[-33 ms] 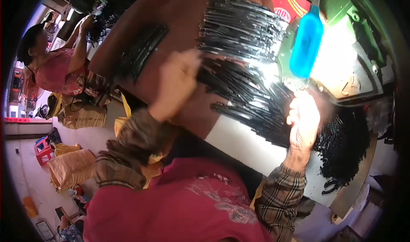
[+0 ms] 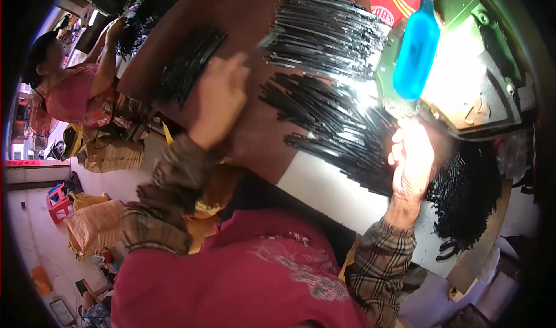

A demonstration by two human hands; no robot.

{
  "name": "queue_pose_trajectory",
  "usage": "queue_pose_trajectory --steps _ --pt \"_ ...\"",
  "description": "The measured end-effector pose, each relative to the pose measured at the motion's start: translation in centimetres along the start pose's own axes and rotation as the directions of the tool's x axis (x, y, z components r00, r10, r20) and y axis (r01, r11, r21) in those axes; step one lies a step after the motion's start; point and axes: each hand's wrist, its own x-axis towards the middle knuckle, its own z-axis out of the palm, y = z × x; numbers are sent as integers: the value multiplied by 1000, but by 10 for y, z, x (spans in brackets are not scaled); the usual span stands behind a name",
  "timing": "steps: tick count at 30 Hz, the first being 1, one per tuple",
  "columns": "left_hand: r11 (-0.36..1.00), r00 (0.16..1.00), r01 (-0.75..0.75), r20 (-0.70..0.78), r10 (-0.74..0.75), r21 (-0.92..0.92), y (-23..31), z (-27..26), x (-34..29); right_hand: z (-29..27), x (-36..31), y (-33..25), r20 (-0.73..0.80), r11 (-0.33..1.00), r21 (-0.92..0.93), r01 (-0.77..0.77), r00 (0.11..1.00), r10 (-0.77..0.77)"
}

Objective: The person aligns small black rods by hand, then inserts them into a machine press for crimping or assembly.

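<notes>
My left hand (image 2: 223, 99) is over the brown work surface (image 2: 255, 137), close to a pile of thin black strips (image 2: 185, 70) on the left. Motion blurs its fingers, so I cannot tell whether it holds anything. Under the bright light, my right hand (image 2: 412, 160) is closed with fingers curled, at the front of a green machine (image 2: 454, 21); glare hides what is in its grip. Between my hands lie a fanned heap of black strips (image 2: 324, 108) and, farther back, a neater row of them (image 2: 324, 30).
A translucent blue cylinder (image 2: 416, 53) hangs above my right hand. More black pieces (image 2: 466, 195) are heaped to its right. A white sheet (image 2: 324, 180) lies at the near edge. At the far left another person (image 2: 75, 93) works; sacks (image 2: 95, 226) and a red stool (image 2: 58, 203) stand on the floor.
My left hand has moved left and slightly nearer, away from the middle strips and toward the left pile. My right hand has barely moved.
</notes>
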Motion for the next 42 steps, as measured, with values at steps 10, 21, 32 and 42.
queue_pose_trajectory --steps 10,21,32,42 --pt "889 947 -146 200 253 -434 32 -9 -26 24 -23 -2 -74 821 -571 24 994 -80" --pt "801 798 -433 238 554 -413 63 7 -44 45 -66 18 219 614 -742 269 963 -158" --pt "766 752 -512 229 618 -389 64 11 -42 13 -89 1 148 473 -826 307 927 -343" --pt "596 719 -427 145 680 -680 120 29 -69 -47 -113 -18 39 305 -947 102 978 -206"
